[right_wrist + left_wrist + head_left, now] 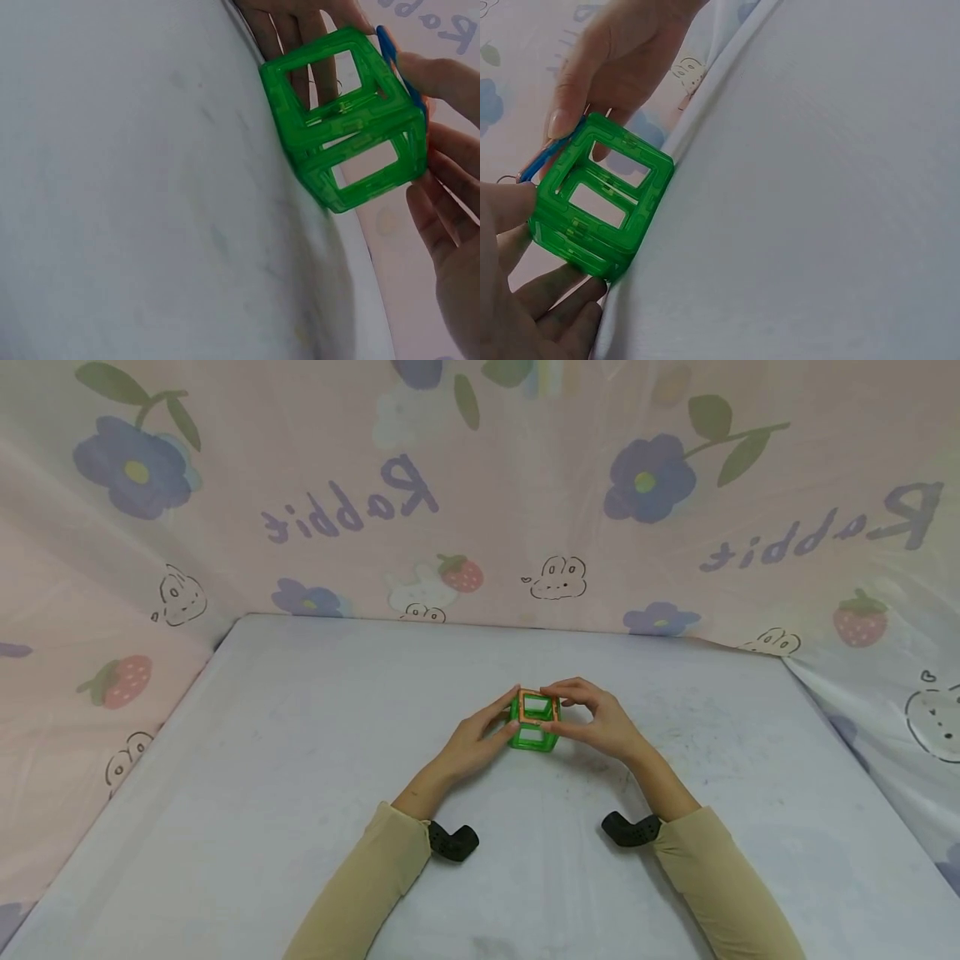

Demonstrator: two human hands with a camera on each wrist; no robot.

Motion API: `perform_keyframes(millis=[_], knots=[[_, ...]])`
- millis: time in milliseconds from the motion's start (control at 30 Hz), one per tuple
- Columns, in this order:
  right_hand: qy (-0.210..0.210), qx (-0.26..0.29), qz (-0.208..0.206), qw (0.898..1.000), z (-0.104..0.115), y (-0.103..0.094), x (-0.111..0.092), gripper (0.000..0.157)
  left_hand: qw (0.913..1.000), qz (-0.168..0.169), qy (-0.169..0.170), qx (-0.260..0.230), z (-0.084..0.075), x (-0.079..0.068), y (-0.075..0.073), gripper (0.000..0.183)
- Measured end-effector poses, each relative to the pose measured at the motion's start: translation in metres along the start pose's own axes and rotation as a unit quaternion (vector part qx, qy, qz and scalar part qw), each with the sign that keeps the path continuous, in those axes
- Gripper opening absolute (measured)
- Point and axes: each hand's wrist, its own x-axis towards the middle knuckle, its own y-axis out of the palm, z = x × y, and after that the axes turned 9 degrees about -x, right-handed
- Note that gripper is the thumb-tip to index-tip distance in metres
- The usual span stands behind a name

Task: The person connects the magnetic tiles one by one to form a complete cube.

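A cube of green see-through magnetic tiles (534, 746) stands on the white table, its square window frames showing in both wrist views. On its top lies a square magnetic tile, orange in the head view, with a blue edge (390, 46) in the right wrist view. My left hand (476, 743) holds the cube from the left, thumb at the top near edge and fingers (551, 292) along its side. From the right, my right hand (603, 722) pinches the orange-and-blue tile by its near and far edges, thumb (442, 79) against it.
The white table (300, 760) carries faint smudges right of the cube. A printed curtain (510, 485) with flowers, rabbits and strawberries hangs behind the table and along its sides. Black straps' ends (453, 842) stick out from both sleeve cuffs.
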Motion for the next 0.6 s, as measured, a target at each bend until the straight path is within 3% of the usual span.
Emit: perform_keyframes(millis=[300,600], knots=[[0.003,-0.007,-0.003,1.000,-0.0010,0.0013,-0.0014,0.049,0.9993,-0.003,-0.035,-0.014,-0.0035,-0.0002,0.0016,0.052],[-0.008,-0.017,-0.014,1.000,-0.0046,0.0037,-0.0017,0.049,0.9993,-0.002,-0.033,-0.017,-0.0033,-0.0014,0.0009,0.053]])
